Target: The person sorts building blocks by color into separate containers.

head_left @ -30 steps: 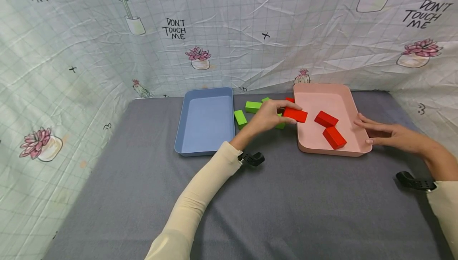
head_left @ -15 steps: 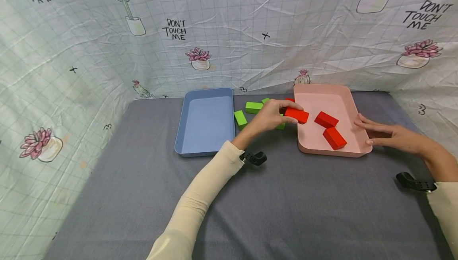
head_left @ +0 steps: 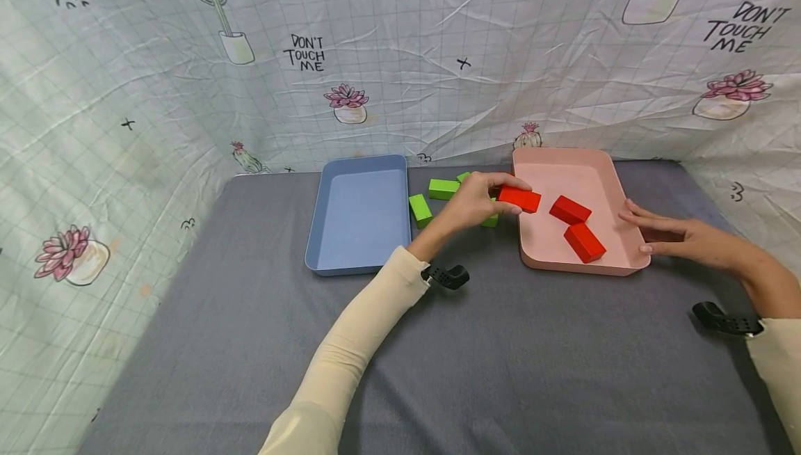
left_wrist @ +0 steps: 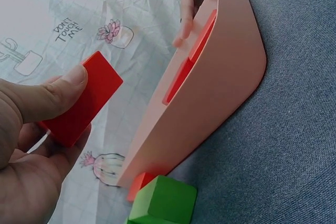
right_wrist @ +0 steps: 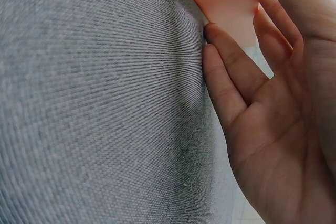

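Observation:
Between thumb and fingers, my left hand (head_left: 471, 201) pinches a red rectangular block (head_left: 521, 198). It holds the block in the air by the left rim of a pink tray (head_left: 541, 243). Two red blocks lie in that tray, one red block (head_left: 570, 210) behind the other red block (head_left: 585, 243). My right hand (head_left: 701, 239) touches the tray's right side with extended fingers, seen close in the right wrist view. Under and beside my left hand are several green blocks (head_left: 443, 189), some partly hidden. Another red block (left_wrist: 140, 184) shows by the tray in the left wrist view.
A blue tray (head_left: 359, 218) stands left of the green blocks, with nothing visible inside. Grey cloth (head_left: 500, 357) covers the table. A printed curtain (head_left: 407, 93) hangs behind and along the left side.
My left hand has shifted slightly right with the red block, a little further over the pink tray's left rim. The right hand and the trays have stayed in place.

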{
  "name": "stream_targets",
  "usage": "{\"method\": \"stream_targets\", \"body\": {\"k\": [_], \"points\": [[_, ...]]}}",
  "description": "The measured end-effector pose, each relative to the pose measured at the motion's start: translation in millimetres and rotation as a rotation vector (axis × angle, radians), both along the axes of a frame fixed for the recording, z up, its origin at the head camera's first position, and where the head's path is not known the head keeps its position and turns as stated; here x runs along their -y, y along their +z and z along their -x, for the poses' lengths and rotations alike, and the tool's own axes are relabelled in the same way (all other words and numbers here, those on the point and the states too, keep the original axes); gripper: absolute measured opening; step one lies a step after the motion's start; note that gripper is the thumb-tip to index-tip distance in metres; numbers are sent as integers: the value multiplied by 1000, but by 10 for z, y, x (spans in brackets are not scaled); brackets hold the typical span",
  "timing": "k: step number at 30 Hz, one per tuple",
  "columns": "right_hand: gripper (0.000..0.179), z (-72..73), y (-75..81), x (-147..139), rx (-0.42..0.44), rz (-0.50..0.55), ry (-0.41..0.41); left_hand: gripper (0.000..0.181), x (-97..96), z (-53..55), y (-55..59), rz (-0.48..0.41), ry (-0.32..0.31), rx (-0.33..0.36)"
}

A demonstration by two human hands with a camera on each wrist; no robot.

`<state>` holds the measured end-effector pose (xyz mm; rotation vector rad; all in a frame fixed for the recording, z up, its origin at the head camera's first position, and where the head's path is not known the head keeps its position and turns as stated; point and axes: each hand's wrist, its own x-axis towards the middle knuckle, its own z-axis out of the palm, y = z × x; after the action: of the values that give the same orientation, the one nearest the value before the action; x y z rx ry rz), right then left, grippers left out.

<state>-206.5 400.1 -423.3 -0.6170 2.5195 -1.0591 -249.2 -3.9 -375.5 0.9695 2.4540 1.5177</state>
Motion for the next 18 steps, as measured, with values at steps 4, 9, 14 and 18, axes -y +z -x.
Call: {"method": "stream_targets", "body": {"k": [4, 9, 14, 18], "points": [[68, 7, 8, 4, -9, -3, 11, 38, -9, 1, -4, -26, -6, -21], [68, 11, 17, 8, -35, -22, 20, 38, -32, 1, 9, -3, -2, -10], [68, 6, 26, 15, -32, -32, 13, 37, -59, -9, 13, -15, -18, -48], [68, -3, 36, 17, -32, -43, 2, 37, -82, -26, 21, -20, -33, -70]]}}
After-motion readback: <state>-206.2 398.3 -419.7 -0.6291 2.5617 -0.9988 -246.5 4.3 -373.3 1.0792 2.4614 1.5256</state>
